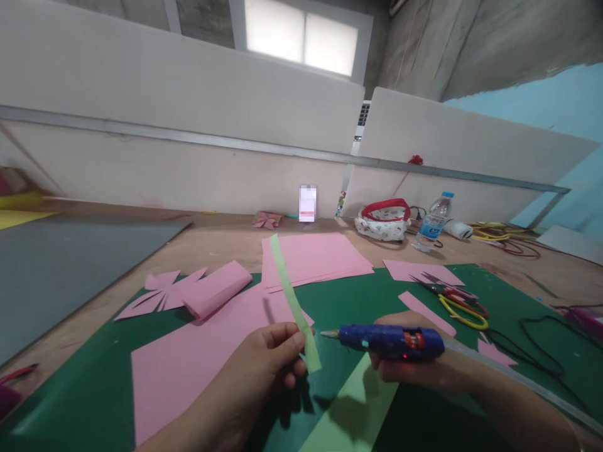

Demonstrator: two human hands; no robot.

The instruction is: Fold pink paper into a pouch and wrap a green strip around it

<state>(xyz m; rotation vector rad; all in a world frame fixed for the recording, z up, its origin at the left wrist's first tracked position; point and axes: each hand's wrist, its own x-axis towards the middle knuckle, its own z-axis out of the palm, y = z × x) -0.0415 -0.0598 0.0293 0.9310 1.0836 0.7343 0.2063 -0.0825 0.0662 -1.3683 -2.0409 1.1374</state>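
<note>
My left hand (277,355) pinches a narrow light green paper strip (288,285) near its lower end, and the strip stands up at a slant. In my right hand (400,370) is a blue hot glue gun (386,341), gripped with its nozzle pointing left. The nozzle tip is close to the strip but apart from it. A red light glows on the gun, and a clear glue stick (509,370) runs out of its back. Below the gun lies a light green paper sheet (358,408), partly in shadow.
A green cutting mat (351,298) carries pink paper sheets (315,257), a folded pink piece (219,290) and a pink cut-out flower (160,292). Scissors (464,311) and a black cable (532,345) lie right. Behind stand a phone (308,204), a pouch (384,223) and a water bottle (432,223).
</note>
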